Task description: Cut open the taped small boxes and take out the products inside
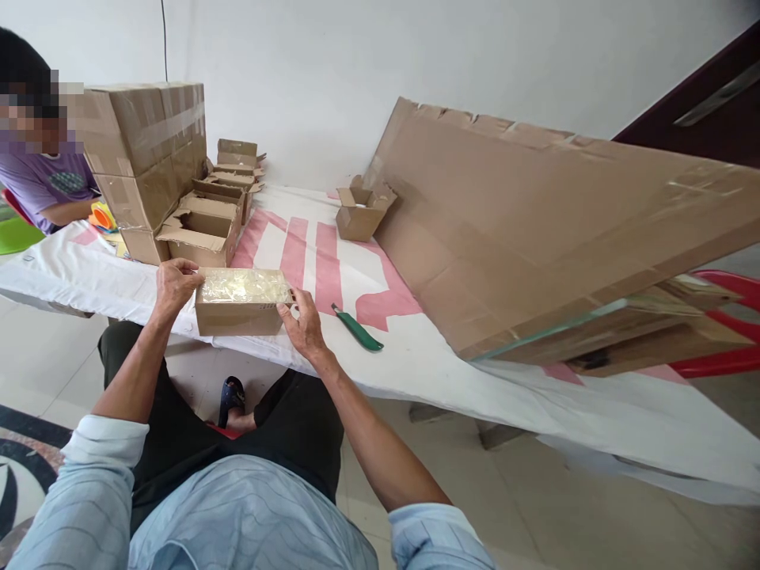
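Observation:
A small cardboard box (240, 318) with clear tape over its top sits at the near edge of the table. At its left end, my left hand (176, 285) grips the upper corner, fingers bent and thumb against the box. My right hand (304, 321) holds the opposite end, thumb on the front face and fingers curled behind the edge. To the right of that hand lies a green-handled utility knife (359, 329), flat on the cloth and touched by neither hand.
Stacked taped cartons (148, 150) stand at the left, beside several open boxes (205, 226). Another open box (361, 212) sits farther back. A large cardboard sheet (534, 214) leans across the right side. A person in purple (41, 178) sits at the far left.

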Tool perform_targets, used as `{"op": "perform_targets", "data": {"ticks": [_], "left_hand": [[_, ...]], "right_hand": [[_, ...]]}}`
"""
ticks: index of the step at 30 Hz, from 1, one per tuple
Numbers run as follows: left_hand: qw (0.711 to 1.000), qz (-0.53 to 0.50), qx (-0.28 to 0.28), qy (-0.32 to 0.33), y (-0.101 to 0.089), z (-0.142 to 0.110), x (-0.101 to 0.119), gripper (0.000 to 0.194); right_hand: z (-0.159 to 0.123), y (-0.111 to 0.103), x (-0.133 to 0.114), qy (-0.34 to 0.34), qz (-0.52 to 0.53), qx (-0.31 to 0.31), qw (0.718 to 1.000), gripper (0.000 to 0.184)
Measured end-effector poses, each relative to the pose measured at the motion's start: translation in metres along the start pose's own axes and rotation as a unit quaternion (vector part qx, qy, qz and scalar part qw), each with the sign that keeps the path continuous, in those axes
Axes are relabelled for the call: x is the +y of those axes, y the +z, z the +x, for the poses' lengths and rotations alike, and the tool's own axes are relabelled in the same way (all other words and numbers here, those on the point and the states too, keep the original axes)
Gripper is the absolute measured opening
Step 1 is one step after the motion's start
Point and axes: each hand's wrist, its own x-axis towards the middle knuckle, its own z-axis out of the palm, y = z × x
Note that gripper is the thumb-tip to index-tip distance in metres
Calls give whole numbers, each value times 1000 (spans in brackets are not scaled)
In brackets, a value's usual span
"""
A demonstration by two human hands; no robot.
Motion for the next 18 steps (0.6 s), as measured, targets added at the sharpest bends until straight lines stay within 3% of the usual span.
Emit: {"op": "perform_targets", "data": {"ticks": [4,7,13,18], "left_hand": [[1000,-24,4,-11,3,2,-2,25],[999,-42,8,-21,5,3,-5,26],[996,-79,12,-33,10,2,-10,27],[994,-99,0,-49,14,-1,-11,28]], "right_hand": [[20,-5,-20,-68,-60,12,996,60],[38,-1,-42,-97,-91,-39,990,48],[65,35,-84,-157,-175,-168,957,23],[77,62,-100,-149,-202,-217,943,24]]}}
